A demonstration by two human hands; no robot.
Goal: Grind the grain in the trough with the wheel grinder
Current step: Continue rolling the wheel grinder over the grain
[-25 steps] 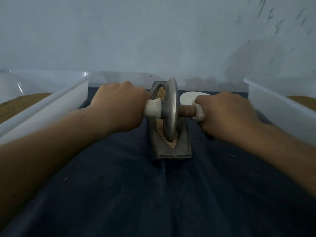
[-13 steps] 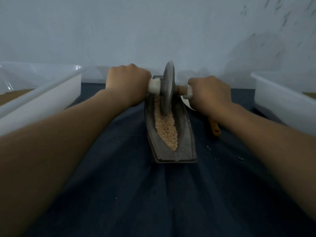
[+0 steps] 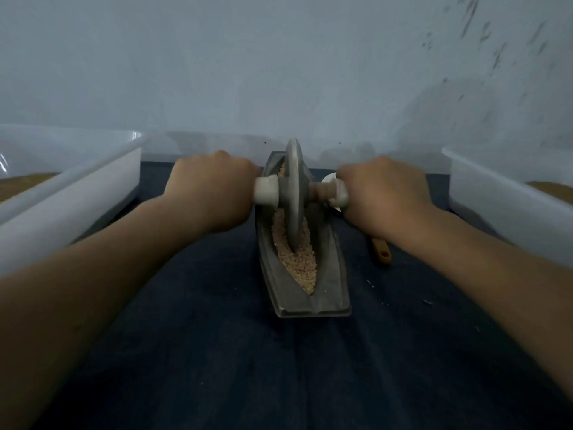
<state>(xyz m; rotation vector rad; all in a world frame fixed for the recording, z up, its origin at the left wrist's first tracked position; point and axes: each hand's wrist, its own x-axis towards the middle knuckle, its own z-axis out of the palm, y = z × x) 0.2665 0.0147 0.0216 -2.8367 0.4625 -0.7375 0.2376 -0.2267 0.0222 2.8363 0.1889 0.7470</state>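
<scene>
A grey boat-shaped metal trough [image 3: 330,268] lies lengthwise on the dark cloth, filled with pale crushed grain [image 3: 299,263]. The metal wheel grinder [image 3: 294,193] stands upright in the trough, about midway along it, its rim down in the grain. My left hand [image 3: 210,189] grips the white handle on the wheel's left side. My right hand [image 3: 383,200] grips the handle on the right side, where a white collar and brown axle show. Grain shows both in front of and behind the wheel.
A white plastic tub [image 3: 71,193] holding brown grain stands at the left, another white tub [image 3: 496,197] at the right. A small brown spoon handle [image 3: 382,251] lies right of the trough, partly under my right wrist. A pale wall rises just behind. Scattered crumbs dot the dark cloth [image 3: 279,367].
The wheel went from the near part of the trough to its far end, then rolled back toward me to the middle. Both hands kept their grip on the handles.
</scene>
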